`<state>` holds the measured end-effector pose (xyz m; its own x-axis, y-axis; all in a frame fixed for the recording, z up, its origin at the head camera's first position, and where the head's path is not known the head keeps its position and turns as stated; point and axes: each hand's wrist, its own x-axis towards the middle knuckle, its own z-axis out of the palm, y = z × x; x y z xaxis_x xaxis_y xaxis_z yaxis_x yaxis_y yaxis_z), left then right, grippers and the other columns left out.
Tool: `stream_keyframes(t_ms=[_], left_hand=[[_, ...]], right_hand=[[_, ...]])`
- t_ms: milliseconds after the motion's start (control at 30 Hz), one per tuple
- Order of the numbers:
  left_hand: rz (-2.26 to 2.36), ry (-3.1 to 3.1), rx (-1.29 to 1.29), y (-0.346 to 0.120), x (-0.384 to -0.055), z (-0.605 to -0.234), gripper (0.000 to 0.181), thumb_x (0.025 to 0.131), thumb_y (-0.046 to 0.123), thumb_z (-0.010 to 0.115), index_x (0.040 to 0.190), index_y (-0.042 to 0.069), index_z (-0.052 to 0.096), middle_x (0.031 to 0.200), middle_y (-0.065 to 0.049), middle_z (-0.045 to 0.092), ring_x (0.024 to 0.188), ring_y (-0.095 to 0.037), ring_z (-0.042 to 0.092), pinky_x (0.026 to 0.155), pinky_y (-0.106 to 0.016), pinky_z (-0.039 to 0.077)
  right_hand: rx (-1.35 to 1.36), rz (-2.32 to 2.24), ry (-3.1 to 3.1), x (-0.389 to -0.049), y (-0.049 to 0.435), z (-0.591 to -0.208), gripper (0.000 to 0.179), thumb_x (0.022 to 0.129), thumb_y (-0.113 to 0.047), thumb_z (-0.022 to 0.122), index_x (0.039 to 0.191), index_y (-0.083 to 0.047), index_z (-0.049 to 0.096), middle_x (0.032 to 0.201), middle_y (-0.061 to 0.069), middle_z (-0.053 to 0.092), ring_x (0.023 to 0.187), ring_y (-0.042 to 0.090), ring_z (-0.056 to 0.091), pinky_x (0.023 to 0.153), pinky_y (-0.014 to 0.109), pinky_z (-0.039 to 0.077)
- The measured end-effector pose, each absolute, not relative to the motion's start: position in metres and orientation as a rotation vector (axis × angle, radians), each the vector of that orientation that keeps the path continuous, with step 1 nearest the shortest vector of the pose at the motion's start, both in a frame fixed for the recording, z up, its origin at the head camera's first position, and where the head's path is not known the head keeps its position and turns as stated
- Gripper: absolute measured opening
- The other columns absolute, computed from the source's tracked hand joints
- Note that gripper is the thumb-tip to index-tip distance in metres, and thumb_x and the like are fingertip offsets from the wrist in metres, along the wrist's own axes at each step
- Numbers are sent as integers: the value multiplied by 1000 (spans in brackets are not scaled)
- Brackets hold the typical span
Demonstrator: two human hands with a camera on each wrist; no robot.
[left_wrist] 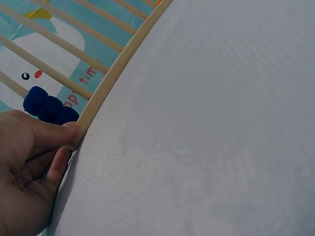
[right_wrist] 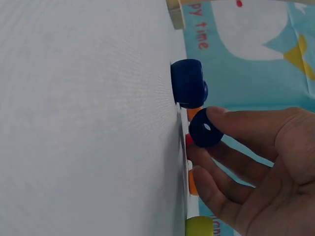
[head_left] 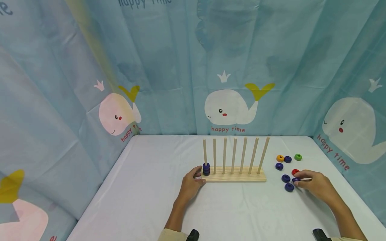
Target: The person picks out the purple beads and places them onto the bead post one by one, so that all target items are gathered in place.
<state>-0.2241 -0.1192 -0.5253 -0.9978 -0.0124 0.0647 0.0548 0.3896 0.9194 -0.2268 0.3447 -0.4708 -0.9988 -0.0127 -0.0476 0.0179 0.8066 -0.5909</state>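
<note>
A wooden base [head_left: 235, 179] with several upright pegs stands on the table in the head view. My left hand [head_left: 190, 185] grips its left end, thumb at the front corner; the left wrist view shows the thumb on the base's edge [left_wrist: 114, 74]. Three dark blue beads [head_left: 206, 169] are stacked on the leftmost peg; the other pegs are bare. Away to the right, my right hand [head_left: 319, 187] pinches a dark blue bead [right_wrist: 205, 129] between thumb and fingers, its hole showing in the right wrist view. A red bead [head_left: 295, 171] lies just behind those fingertips.
Loose blue beads [head_left: 285, 178] lie left of my right hand. Farther back are an orange bead [head_left: 280, 158], more blue ones [head_left: 287, 159] and a green bead [head_left: 298, 157]. A yellow bead [right_wrist: 199, 226] shows low in the right wrist view. Whale-print curtains [head_left: 169, 83] surround the white table.
</note>
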Motion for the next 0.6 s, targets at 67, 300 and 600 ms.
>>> stream_keyframes(t_ms=[67, 300, 600], left_hand=[[-1702, -2566, -36, -119, -224, -525, 58, 87, 10, 72, 141, 14, 51, 120, -6, 63, 100, -15, 62, 84, -32, 52], [-1711, -2557, -42, -119, -224, -526, 58, 87, 11, 71, 141, 14, 51, 121, -5, 62, 100, -15, 62, 85, -33, 52], [-1709, -2560, -34, -119, -223, -525, 57, 87, 10, 71, 141, 14, 51, 122, -5, 62, 102, -17, 61, 86, -33, 51]], right_hand=[[4, -969, 2945, -225, 343, -469, 39, 81, -24, 79, 112, -3, 69, 118, 27, 60, 102, 44, 56, 74, 46, 55], [-27, -936, 2987, -222, 339, -462, 55, 86, -32, 73, 125, 4, 61, 121, 29, 60, 107, 48, 55, 82, 57, 50], [-72, -981, 3042, -220, 336, -456, 47, 88, -29, 73, 124, -1, 64, 119, 26, 62, 110, 49, 54, 84, 64, 44]])
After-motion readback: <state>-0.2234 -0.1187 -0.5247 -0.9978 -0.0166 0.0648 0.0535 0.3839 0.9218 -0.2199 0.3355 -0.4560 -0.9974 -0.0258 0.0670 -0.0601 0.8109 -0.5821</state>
